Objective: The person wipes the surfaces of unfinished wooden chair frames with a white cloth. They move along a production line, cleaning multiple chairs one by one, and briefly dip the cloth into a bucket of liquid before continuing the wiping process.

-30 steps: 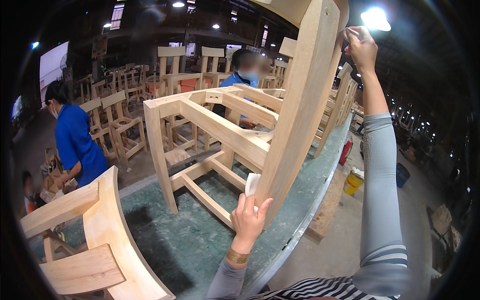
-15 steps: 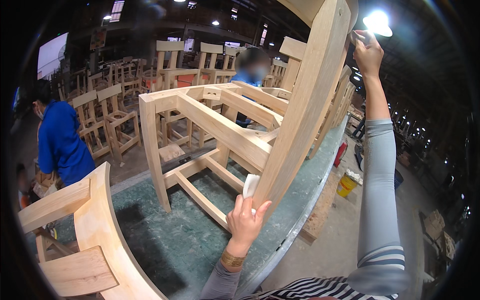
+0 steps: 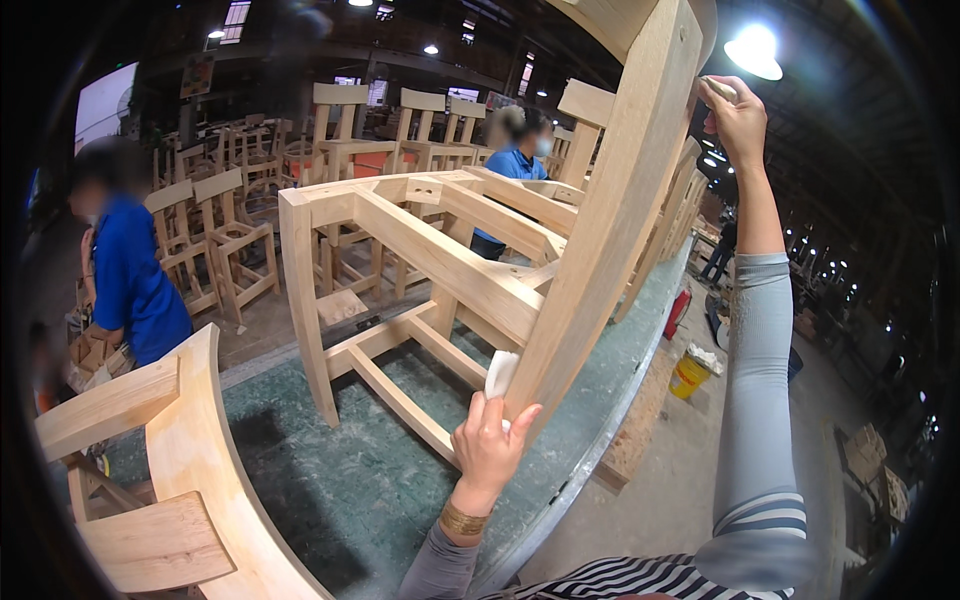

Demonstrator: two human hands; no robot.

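A bare wooden chair frame (image 3: 440,250) leans on the green tabletop (image 3: 310,480), its long slanted rear post (image 3: 600,220) close in front of me. My left hand (image 3: 490,440) is closed round a white folded piece (image 3: 502,373), perhaps sandpaper or cloth, beside the lower part of that post. Up by the post's top end, my right hand (image 3: 738,118) pinches a small pale piece (image 3: 718,88); its kind is too small to tell. Part of the right fingers is turned away from view.
A second wooden chair (image 3: 190,450) lies at the near left. Several chairs (image 3: 225,230) stand behind the table. One person in blue (image 3: 135,280) is at the left, another (image 3: 515,160) beyond the frame. On the right are a yellow bucket (image 3: 690,373) and a hanging lamp (image 3: 755,52).
My right hand has dropped slightly and turned, showing the pale piece more. My left hand stays where it was. The person at the left has straightened; the one beyond has shifted right.
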